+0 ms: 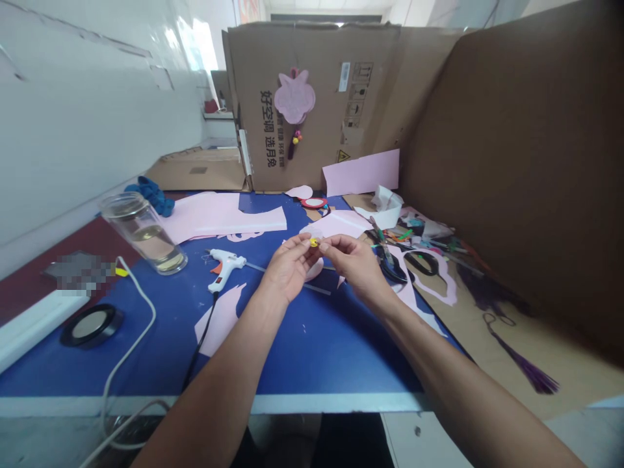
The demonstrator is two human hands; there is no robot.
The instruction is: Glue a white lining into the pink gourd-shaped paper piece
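A small round yellow bead point(314, 242) with a dark spot on it sits at the fingertips of both hands, above the blue table. My left hand point(291, 268) pinches it between thumb and fingers. My right hand point(350, 263) is closed in a pinch at its right edge; whatever lies between those fingertips is too small to make out. Below and behind the hands lies a pink felt piece point(313, 270), partly covered by them. To the left, a white hot glue gun point(225, 268) rests on the table with a glue stick in its back.
Pink sheets point(214, 214) and cut scraps lie around the table. A glass jar point(156, 240), black tape roll point(91, 325) and white cable point(146, 331) are at left. Scissors point(387, 257) and a purple tassel point(529, 367) lie right. Cardboard walls point(365, 123) stand behind, with a pink ornament point(295, 97) hanging.
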